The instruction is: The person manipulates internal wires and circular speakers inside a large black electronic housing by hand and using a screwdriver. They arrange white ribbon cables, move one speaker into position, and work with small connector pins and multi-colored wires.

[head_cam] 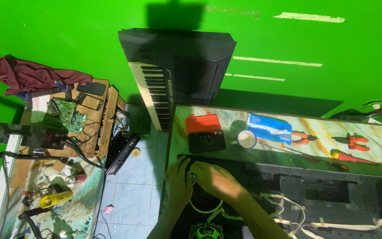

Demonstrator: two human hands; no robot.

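My left hand (178,180) lies on the left end of a long black opened device chassis (332,186), fingers apart and pointing away from me. My right hand (214,179) is right beside it, fingers closed around a small green-tipped tool (194,176), likely a screwdriver, with its tip down at the chassis corner. The two hands almost touch. White ribbon cables (288,212) and a green wire loop (205,209) run across the chassis below my right forearm. A round speaker (205,231) shows at the bottom edge.
The marbled table (323,128) behind the chassis carries an open orange-and-black bit case (205,132), a white mug (246,139), a blue packet (269,127), orange pliers (303,138), red cutters (354,140) and a screwdriver (350,156). A keyboard (173,75) leans on the green wall. The left bench holds circuit boards (69,113).
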